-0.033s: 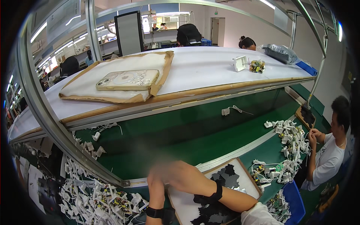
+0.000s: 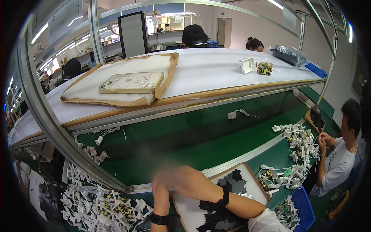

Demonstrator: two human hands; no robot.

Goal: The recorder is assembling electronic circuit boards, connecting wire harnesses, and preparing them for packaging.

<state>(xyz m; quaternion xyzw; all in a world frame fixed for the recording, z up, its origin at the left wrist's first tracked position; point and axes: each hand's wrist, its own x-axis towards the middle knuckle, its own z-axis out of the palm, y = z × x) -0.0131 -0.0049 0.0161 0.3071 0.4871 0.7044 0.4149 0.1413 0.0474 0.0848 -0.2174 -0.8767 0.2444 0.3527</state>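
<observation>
My left hand (image 2: 160, 186) and my right hand (image 2: 188, 181) are close together at the near edge of the green belt. A blur covers the fingers of both, so anything between them is hidden. Black bands circle both wrists. Under my right forearm lies a shallow tray (image 2: 255, 184) with a white liner, holding dark, jagged-edged flat pieces (image 2: 232, 181). Left of my left wrist spreads a heap of white plug chargers (image 2: 102, 208) with cords, some showing bare circuit boards.
A green conveyor belt (image 2: 185, 135) carries a lone charger (image 2: 232, 115). Above it, a white shelf (image 2: 208, 69) bears a phone (image 2: 131, 82) and an opened charger (image 2: 247, 65). Metal posts (image 2: 42, 85) rise at left. At right, a person (image 2: 336, 158) works beside more chargers (image 2: 299, 145) and a blue bin (image 2: 303, 207).
</observation>
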